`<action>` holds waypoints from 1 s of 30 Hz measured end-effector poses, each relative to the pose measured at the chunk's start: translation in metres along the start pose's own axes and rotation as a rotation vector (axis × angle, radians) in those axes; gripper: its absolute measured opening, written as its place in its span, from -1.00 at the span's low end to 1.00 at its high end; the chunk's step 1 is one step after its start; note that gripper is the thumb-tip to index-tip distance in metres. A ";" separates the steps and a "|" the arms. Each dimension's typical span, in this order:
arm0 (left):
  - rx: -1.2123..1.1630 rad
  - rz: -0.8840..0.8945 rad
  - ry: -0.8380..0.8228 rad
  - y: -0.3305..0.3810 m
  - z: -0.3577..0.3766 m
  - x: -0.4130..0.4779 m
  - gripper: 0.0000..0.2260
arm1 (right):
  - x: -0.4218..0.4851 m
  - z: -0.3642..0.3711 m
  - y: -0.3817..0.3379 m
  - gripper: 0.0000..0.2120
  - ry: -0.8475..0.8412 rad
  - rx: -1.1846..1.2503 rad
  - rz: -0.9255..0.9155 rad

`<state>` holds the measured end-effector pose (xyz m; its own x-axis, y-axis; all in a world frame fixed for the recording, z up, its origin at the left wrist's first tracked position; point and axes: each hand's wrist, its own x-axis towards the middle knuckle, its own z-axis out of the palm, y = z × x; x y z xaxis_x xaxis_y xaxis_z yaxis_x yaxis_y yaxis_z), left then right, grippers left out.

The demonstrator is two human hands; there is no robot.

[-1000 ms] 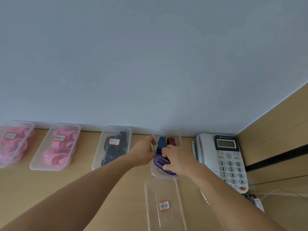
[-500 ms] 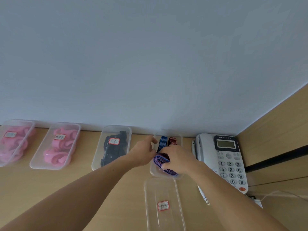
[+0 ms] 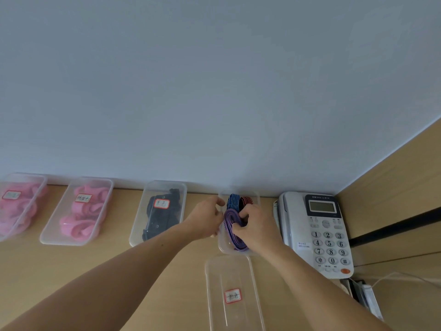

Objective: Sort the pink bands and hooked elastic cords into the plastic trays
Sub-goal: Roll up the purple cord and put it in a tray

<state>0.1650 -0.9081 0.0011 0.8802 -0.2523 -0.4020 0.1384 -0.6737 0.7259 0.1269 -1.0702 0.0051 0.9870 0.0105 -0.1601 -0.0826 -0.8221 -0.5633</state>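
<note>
A clear plastic tray [image 3: 224, 247] by the wall holds a blue striped cord [image 3: 233, 202], a red striped cord [image 3: 246, 201] and a purple cord [image 3: 231, 219]. My right hand [image 3: 256, 226] grips the purple cord inside this tray. My left hand [image 3: 207, 218] holds the tray's left rim with curled fingers. Two trays at the left hold pink bands [image 3: 81, 216], and the leftmost pink bands [image 3: 18, 209] are partly cut off. Another tray holds black cords [image 3: 162, 213]. A labelled clear lid [image 3: 232, 292] lies in front of the open tray.
A white desk telephone [image 3: 317, 232] stands right of the open tray, against a wooden side panel [image 3: 393, 187]. Cables and a white strip [image 3: 368, 299] lie at the lower right. The trays line a pale wall along the wooden desk [image 3: 114, 256].
My right hand has pushed the purple cord a little farther into the tray. My left hand stays at the tray's left rim.
</note>
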 end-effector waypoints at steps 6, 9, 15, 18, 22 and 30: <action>-0.012 -0.026 -0.020 0.004 0.002 -0.003 -0.72 | -0.001 0.006 -0.002 -0.82 0.074 0.149 0.313; 0.102 -0.011 -0.027 0.002 0.000 0.000 -0.70 | -0.002 0.004 -0.002 -0.80 0.086 0.198 0.344; 0.800 0.360 0.135 0.005 -0.002 0.006 -0.46 | -0.007 0.004 0.003 -0.81 0.128 0.068 0.277; 0.918 0.513 -0.002 0.009 0.003 0.012 -0.40 | -0.005 0.002 0.001 -0.82 0.104 0.041 0.267; 0.842 0.480 -0.103 0.005 0.003 0.015 -0.47 | -0.005 -0.002 0.005 -0.81 0.088 0.063 0.269; 0.846 0.536 -0.053 -0.003 -0.002 0.015 -0.50 | -0.004 -0.004 0.011 -0.80 0.046 0.178 0.280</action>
<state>0.1784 -0.9078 -0.0059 0.7077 -0.6838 -0.1778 -0.6568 -0.7294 0.1913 0.1229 -1.0815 0.0027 0.9276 -0.2306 -0.2938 -0.3698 -0.6772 -0.6361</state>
